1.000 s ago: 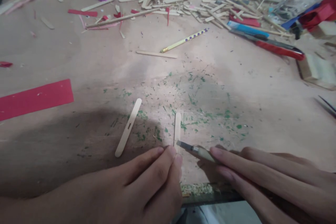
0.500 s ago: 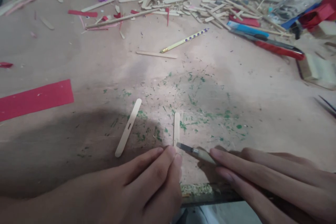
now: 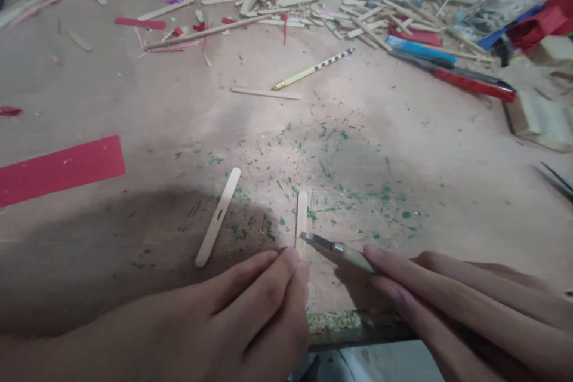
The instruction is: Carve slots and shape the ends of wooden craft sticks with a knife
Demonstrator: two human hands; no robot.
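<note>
Pressing down near the front edge of the worktop, the left hand pinned the near end of an upright craft stick under closed fingertips. The right hand gripped a small craft knife between extended fingers, its pale handle running back under them.

Against the frames a second and half a second earlier, the blade tip had crept a little farther up and left, so that it now met the right edge of the stick slightly beyond the left fingertips; the stick itself had not shifted. That reads as a cut or notch being worked into the stick's side, only just begun, since the stick still looked whole.

A second stick, with a slot cut in it, lay tilted just to the left, apart from both hands. A red paper strip sat at the left edge, a dotted pencil farther back, and a red-handled cutter toward the back right corner beside a scatter of loose sticks.

No brand, label or writing could be read anywhere.
</note>
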